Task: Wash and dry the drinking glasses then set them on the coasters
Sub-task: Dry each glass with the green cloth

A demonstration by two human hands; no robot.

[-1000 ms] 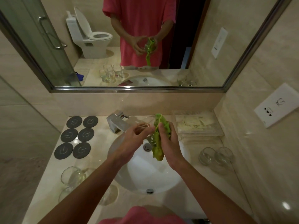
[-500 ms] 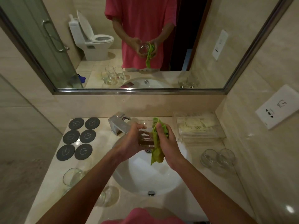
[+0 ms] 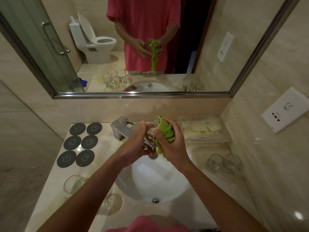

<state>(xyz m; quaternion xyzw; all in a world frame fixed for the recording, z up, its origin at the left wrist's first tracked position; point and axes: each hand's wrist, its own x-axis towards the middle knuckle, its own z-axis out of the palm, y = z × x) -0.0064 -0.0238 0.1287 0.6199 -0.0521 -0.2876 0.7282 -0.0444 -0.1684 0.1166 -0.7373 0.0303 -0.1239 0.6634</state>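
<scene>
left hand [image 3: 135, 144] gripping clear glass [image 3: 149, 141] | right hand [image 3: 170, 144] clutching crumpled green cloth [image 3: 164, 131] against glass | above round white sink [image 3: 160, 185]

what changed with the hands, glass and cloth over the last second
The right hand has worked the green cloth further around the glass, so less cloth hangs below it. The left hand still grips the glass over the sink. No release or new grasp. The six coasters remain bare, and the other glasses have not moved.
</scene>
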